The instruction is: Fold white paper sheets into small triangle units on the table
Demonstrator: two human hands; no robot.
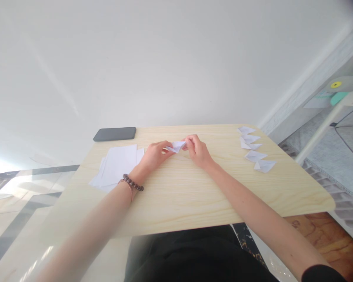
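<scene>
Between my two hands is a small white folded paper boat (177,147), held just above the wooden table. My left hand (157,156), with beaded bracelets at its wrist, pinches the boat's left end between thumb and fingers. At the other end, the fingers of my right hand (197,150) are closed on its right tip. Part of the paper is hidden behind my fingers. Beside my left wrist lies a loose stack of white paper sheets (120,162), partly covered by that hand and forearm.
Several folded paper boats (254,156) stand in a column along the right side of the table (188,199). A dark phone (114,134) lies at the back left corner. The white wall (170,62) rises behind the table's far edge. A metal frame (320,127) stands beyond the right side.
</scene>
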